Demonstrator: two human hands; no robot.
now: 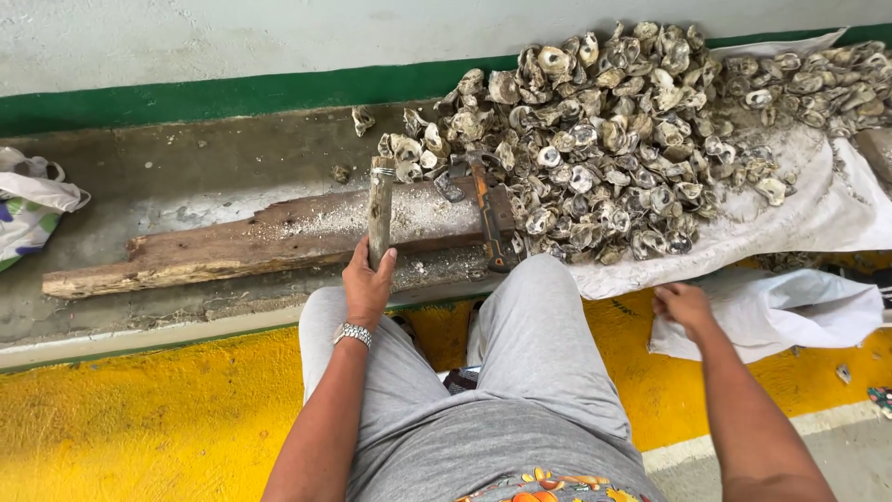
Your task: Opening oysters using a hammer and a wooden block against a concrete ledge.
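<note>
Wooden-handled tool (pixel 379 206) upright on weathered plank (pixel 279 237), handle base clamped in left hand (pixel 367 284), fingers wrapped around it. Right hand (pixel 683 305) curled loosely at edge of white sack (pixel 790 316), fingers together, grip contents not discernible. Oyster shell heap (pixel 613 139) just beyond plank, on white cloth (pixel 836 204).

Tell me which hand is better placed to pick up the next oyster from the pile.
Probably the right hand: it looks free at the white sack, on the same side as the oyster pile. The left hand holds the wooden tool.
</note>
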